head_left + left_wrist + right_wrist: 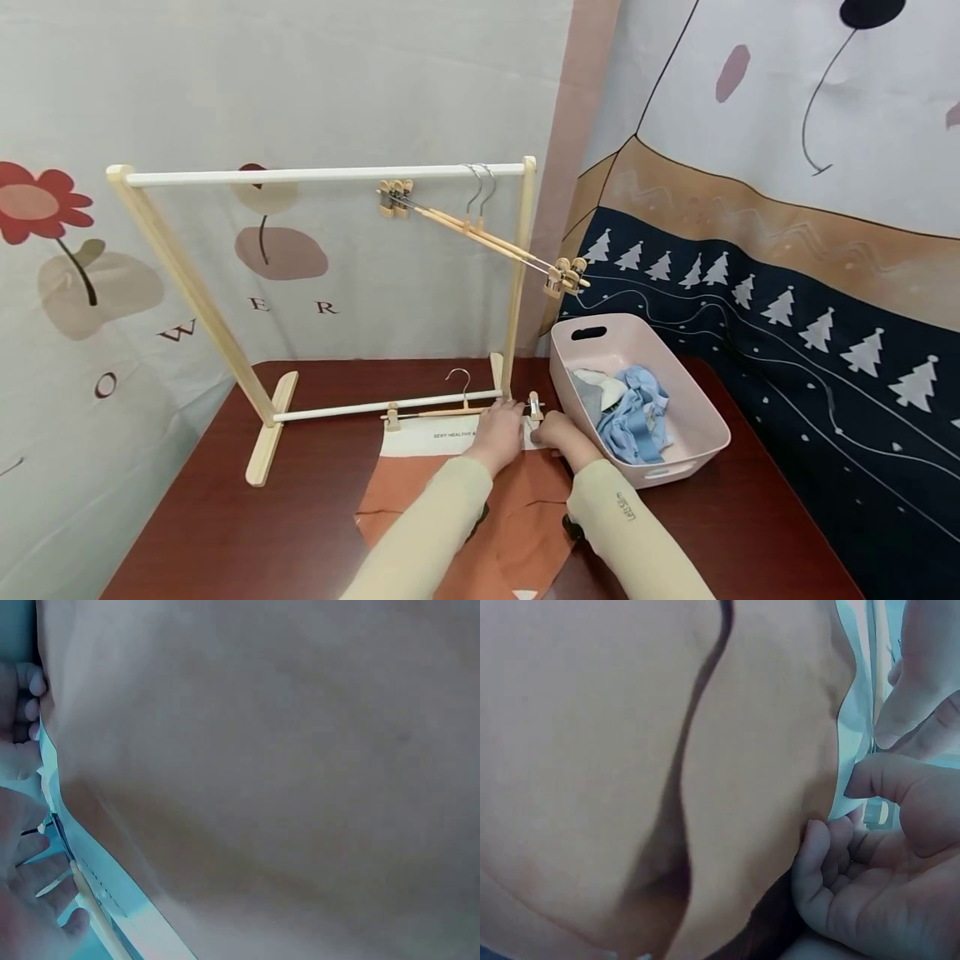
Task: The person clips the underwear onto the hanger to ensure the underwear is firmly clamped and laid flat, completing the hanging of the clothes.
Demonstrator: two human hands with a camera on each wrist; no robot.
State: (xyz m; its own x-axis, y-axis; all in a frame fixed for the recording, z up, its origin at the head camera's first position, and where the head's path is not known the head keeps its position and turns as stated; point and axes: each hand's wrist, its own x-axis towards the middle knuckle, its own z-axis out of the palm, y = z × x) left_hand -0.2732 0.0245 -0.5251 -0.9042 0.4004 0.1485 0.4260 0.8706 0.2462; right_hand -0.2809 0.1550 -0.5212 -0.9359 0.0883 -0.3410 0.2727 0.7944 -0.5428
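Orange-brown underpants [450,492] with a white printed waistband [427,435] lie flat, waistband away from me. Along that waistband runs a wooden clip hanger [442,412]; its left clip [392,417] sits at the waistband's left end. My left hand [498,433] holds the hanger bar right of the hook, fingers over the bar [97,919] in the left wrist view. Close to the right clip [535,407], my right hand [558,433] pinches the waistband's right end, thumb on top and fingers [821,874] curled beneath.
A wooden rack [187,275] with white rails stands behind the underpants. Two more clip hangers [487,237] hang at the right of its top rail. To the right, a pink basket [693,425] holds blue and white clothes [633,417]. All stand on a dark red table [315,500].
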